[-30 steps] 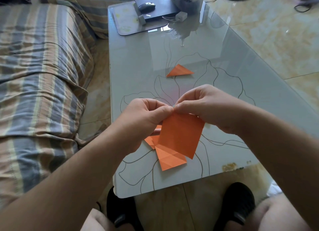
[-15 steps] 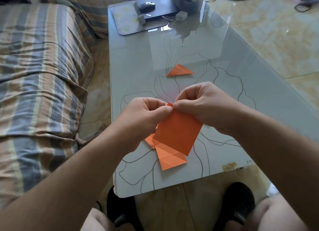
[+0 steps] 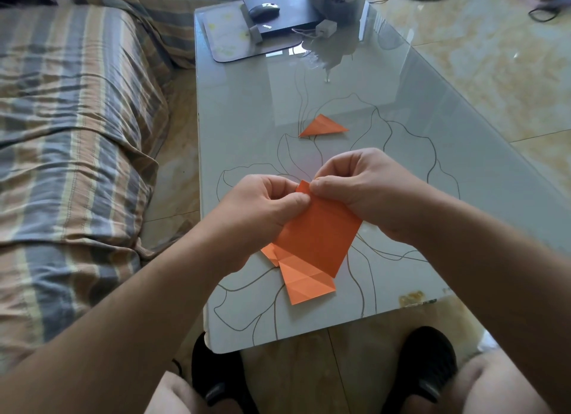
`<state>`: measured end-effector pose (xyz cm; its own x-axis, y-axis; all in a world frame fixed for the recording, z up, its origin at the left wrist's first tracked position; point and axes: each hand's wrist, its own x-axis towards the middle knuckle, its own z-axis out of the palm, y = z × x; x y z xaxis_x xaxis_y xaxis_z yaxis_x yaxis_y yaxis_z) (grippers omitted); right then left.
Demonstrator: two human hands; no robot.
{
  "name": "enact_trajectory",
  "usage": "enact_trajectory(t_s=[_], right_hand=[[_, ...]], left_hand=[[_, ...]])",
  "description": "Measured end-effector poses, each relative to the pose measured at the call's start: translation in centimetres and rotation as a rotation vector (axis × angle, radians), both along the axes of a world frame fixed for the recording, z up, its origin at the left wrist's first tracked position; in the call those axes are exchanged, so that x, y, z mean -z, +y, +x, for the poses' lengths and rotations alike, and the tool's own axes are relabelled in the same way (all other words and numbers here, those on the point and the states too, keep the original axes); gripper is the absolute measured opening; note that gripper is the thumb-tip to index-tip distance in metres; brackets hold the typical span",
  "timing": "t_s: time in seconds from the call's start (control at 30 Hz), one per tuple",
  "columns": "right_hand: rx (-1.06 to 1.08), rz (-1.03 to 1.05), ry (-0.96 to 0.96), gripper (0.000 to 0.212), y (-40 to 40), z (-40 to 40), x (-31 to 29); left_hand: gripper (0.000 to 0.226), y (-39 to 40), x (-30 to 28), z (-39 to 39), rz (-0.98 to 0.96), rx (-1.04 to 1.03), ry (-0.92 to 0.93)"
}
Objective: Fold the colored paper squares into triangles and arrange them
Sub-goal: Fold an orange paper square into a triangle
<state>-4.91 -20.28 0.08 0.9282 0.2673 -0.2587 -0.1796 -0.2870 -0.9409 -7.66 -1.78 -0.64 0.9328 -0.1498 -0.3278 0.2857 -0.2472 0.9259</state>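
Both hands' grip, left hand [image 3: 262, 206] and right hand [image 3: 364, 191], pinches an orange sheet [image 3: 318, 237], hiding creased papers [image 3: 306, 282] beneath.

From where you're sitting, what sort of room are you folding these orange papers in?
Most likely a home living room: a striped sofa cover beside a low glass coffee table, polished tile floor, and a computer mouse on a dark flat device at the table's far end.

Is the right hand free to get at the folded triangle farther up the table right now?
Probably not yet: the right hand and left hand both pinch the orange sheet. The table toward the folded triangle looks unobstructed.
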Motion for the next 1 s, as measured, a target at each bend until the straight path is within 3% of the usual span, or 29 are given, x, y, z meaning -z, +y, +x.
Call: enact_trajectory(t_s=[0.33, 0.63, 1.0], right_hand=[[-0.073, -0.085, -0.005, 0.012, -0.1, 0.1, -0.1], [-0.023, -0.014, 0.047, 0.014, -0.6, 0.5, -0.1], [-0.074, -0.009, 0.035, 0.013, -1.7, 1.0, -0.4]], left_hand=[[0.018, 0.0, 0.0, -0.1, 0.033, 0.02, 0.021], [0.012, -0.2, -0.7, 0.4, -0.101, -0.08, 0.135], [0.011, 0.2, -0.9, 0.4, -0.081, -0.121, -0.009]])
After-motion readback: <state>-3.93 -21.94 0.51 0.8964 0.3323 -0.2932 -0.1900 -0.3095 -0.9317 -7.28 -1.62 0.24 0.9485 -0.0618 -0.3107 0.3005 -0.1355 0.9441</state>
